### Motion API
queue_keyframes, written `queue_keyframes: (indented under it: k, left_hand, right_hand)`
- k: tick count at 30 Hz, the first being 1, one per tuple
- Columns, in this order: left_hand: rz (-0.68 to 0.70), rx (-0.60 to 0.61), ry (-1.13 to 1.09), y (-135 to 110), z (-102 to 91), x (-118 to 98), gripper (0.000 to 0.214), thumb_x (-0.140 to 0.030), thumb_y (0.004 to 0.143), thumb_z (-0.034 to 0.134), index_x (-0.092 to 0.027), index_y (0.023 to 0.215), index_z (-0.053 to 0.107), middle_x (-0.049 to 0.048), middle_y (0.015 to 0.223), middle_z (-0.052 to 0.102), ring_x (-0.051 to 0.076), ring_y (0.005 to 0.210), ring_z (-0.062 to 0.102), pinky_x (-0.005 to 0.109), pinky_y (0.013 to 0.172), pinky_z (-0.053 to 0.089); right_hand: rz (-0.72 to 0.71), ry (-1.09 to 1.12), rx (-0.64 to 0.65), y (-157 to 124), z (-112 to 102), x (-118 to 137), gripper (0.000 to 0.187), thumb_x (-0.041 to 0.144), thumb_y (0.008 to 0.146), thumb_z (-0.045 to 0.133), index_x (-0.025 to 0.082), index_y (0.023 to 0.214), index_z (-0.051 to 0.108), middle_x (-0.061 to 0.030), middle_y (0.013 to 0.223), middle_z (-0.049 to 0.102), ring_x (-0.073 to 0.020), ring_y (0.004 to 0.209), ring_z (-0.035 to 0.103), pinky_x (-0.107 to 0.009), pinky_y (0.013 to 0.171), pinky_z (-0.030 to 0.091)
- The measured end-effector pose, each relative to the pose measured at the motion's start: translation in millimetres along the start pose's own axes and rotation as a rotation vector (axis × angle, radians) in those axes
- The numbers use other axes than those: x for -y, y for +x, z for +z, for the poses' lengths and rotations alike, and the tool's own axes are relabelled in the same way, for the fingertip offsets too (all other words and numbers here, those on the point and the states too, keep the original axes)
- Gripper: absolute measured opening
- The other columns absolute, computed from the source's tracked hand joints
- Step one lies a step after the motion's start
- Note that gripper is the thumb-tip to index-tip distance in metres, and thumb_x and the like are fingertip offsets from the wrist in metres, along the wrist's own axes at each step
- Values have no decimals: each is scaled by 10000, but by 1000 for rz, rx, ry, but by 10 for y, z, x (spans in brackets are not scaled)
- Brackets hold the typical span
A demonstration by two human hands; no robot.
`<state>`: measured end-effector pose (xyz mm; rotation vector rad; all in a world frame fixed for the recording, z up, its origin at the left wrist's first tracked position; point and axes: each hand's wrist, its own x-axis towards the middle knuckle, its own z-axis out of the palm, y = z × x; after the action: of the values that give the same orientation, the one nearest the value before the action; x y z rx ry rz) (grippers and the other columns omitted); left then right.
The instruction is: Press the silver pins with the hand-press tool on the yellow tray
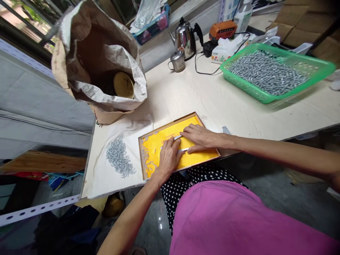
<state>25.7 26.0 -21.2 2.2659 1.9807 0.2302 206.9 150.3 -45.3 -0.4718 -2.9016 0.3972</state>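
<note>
A shallow tray (pixel 195 115) with a yellow bottom and a brown rim lies at the table's front edge. Inside it, two thin pale strips (pixel 177 137) run between my hands, roughly side by side; whether they are joined cannot be seen. The fingers of my left hand (pixel 169 156) are closed on their left ends. From the other side, my right hand (pixel 199 138) grips their right ends with fingers and thumb. Small metal pins (pixel 145 156) lie scattered along the tray's left side. Red print on the yellow bottom is partly covered by my hands.
Left of the tray lies a pile of metal pins (pixel 119 156). A large open sack (pixel 106 106) stands behind it, with a round yellowish container inside. At the back are a metal cup (pixel 177 62), a kettle (pixel 184 37) and a green basket (pixel 255 92) full of metal pins.
</note>
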Motion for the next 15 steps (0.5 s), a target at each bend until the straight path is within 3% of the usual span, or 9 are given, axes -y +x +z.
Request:
queue_keyframes:
  k: [2, 4, 6, 8, 11, 13, 15]
  left_hand:
    - [37, -33, -4, -65, 35, -9, 222, -266, 936, 673, -199, 1147, 687, 142, 1434, 561, 302, 1321, 501, 488, 1107, 474]
    - [64, -43, -6, -128, 69, -34, 128, -230, 957, 628, -192, 1040, 718, 143, 1426, 567, 300, 1345, 483, 491, 1119, 471]
    - [87, -28, -13, -177, 91, -78, 129, -213, 969, 599, -192, 985, 725, 132, 1383, 595, 289, 1333, 492, 479, 1109, 486]
    - [107, 2, -29, -211, 91, -136, 155, -211, 986, 569, -195, 978, 723, 112, 1308, 630, 267, 1293, 519, 447, 1083, 510]
    - [117, 10, -66, -247, 36, -165, 178, -228, 999, 551, -198, 1034, 724, 97, 1233, 646, 248, 1243, 541, 398, 1057, 519]
    - [67, -36, -68, -283, -51, -53, 195, -240, 1003, 547, -209, 1081, 723, 100, 1261, 635, 244, 1213, 550, 395, 1039, 516]
    - [-97, -122, -10, -349, -181, 217, 223, -227, 1008, 521, -221, 1101, 724, 108, 1242, 640, 240, 1132, 572, 402, 983, 524]
  right_hand:
    - [-21, 20, -35, 18, 41, -77, 621, 566, 932, 611, 99, 1339, 561, -180, 1205, 623, -308, 1048, 526, -409, 852, 422]
    - [4, 17, -74, 66, 96, -145, 441, 456, 991, 545, 127, 1279, 607, -161, 1171, 641, -285, 1023, 533, -388, 840, 407]
    - [53, -38, -102, 148, 144, -212, 260, 315, 1016, 489, 156, 1109, 673, -135, 1074, 662, -264, 975, 534, -367, 805, 379]
    - [84, -111, -132, 251, 172, -271, 238, 244, 1014, 463, 176, 963, 685, -116, 994, 666, -253, 937, 526, -357, 775, 349]
    - [48, -166, -163, 378, 190, -321, 216, 224, 1004, 476, 188, 922, 673, -99, 973, 664, -248, 926, 515, -352, 762, 327]
    - [8, -178, -175, 409, 197, -325, 194, 190, 986, 480, 194, 938, 667, -96, 981, 658, -251, 936, 510, -352, 761, 326]
    - [-15, -172, -193, 400, 205, -316, 193, 163, 970, 473, 201, 960, 662, -96, 981, 650, -254, 939, 504, -352, 763, 333]
